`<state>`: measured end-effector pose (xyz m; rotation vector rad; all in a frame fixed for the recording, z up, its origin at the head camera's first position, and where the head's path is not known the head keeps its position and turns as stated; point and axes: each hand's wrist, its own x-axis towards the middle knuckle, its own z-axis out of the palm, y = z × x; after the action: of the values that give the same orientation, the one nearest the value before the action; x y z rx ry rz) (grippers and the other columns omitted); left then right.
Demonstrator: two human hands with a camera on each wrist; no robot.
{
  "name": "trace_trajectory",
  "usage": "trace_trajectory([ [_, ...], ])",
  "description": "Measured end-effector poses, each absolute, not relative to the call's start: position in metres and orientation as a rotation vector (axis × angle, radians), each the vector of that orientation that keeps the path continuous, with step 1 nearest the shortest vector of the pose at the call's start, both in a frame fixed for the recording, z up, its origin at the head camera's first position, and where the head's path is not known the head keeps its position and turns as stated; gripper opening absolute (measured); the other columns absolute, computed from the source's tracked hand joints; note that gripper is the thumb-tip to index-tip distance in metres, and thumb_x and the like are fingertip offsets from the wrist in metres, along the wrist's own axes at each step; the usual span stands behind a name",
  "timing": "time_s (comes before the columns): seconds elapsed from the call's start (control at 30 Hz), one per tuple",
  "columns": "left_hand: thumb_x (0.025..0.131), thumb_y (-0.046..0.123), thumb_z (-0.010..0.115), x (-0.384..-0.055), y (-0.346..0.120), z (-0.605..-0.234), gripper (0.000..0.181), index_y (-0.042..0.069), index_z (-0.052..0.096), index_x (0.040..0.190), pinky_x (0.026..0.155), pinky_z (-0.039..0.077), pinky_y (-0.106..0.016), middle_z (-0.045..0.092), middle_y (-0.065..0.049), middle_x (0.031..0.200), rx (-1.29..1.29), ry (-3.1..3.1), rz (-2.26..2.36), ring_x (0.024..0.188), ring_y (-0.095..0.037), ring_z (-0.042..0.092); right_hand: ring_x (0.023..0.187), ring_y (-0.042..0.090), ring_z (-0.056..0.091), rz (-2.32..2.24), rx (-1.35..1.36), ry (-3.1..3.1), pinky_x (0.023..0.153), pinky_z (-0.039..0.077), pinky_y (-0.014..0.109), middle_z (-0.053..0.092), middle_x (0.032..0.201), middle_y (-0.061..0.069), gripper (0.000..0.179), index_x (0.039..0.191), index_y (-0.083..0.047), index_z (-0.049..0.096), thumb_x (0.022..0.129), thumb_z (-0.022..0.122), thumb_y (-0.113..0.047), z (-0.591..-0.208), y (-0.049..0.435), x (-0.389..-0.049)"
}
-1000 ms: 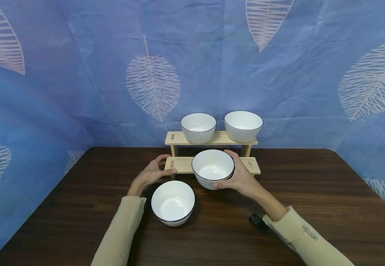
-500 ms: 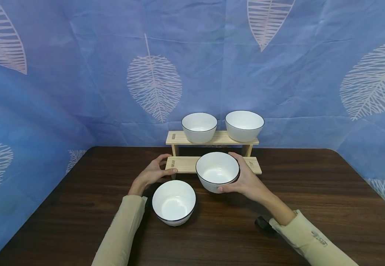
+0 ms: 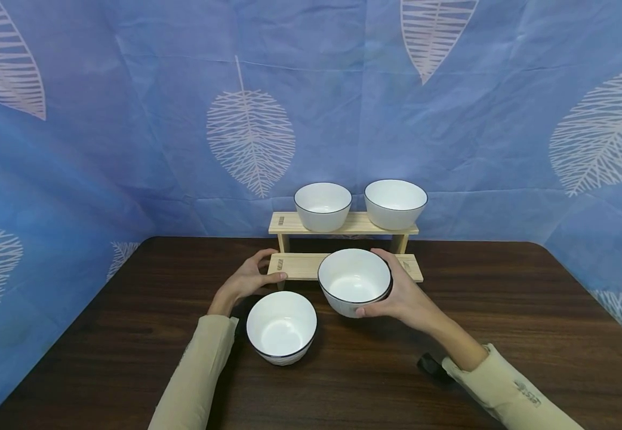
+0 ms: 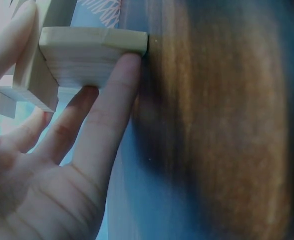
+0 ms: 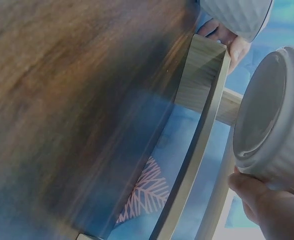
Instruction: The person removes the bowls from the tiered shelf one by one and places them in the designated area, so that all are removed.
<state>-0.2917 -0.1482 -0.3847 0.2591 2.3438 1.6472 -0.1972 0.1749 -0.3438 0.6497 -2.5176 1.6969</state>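
Now, the right hand [image 3: 399, 298] has a white bowl [image 3: 354, 278] by its side, thumb low on the near wall and fingers round the far right, pinching it between them. The bowl is aloft, just in front of the lower shelf [image 3: 302, 266] in the head view, its foot bare to the right wrist camera. That side grip probably serves to keep the mouth upward and the underside free.

Over at the other end, the left hand [image 3: 246, 278] grips the wooden rack [image 4: 34, 65]: thumb across the shelf's end, fingers spread and fairly straight against the leg, likely to steady so light a frame.

Up on the upper shelf [image 3: 284, 222], the left-hand bowl [image 3: 323, 209] and the right-hand bowl [image 3: 395, 206] stand upright side by side, a narrow gap between. The near bowl [image 3: 281, 325] sits upright on the dark table [image 3: 101, 334], just beside the left wrist, so that forearm has little room to swing inward. The held bowl hides part of the lower shelf, and the leaf-print cloth [image 3: 155, 119] hangs close behind everything.
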Motion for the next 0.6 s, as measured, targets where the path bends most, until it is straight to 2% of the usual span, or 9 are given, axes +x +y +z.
trace_trajectory([
  [0.3, 0.095, 0.015, 0.073, -0.292, -0.149, -0.385, 0.078, 0.004, 0.028, 0.157, 0.096, 0.051, -0.059, 0.038, -0.030, 0.151, 0.258, 2.340, 1.648, 0.120, -0.044, 0.058, 0.120, 0.042, 0.054, 1.707, 0.745, -2.480, 0.094, 0.050, 0.050, 0.042, 0.143, 0.028, 0.106, 0.150, 0.007, 0.027, 0.067, 0.092, -0.010, -0.346, 0.178, -0.190],
  [0.6, 0.095, 0.014, 0.073, -0.292, -0.148, -0.385, 0.078, 0.004, 0.028, 0.157, 0.095, 0.051, -0.058, 0.039, -0.030, 0.150, 0.247, 2.333, 1.650, 0.118, -0.043, 0.060, 0.120, 0.040, 0.054, 1.674, 0.776, -2.484, 0.094, 0.049, 0.052, 0.043, 0.143, 0.026, 0.106, 0.150, 0.005, 0.028, 0.066, 0.092, -0.008, -0.347, 0.182, -0.185],
])
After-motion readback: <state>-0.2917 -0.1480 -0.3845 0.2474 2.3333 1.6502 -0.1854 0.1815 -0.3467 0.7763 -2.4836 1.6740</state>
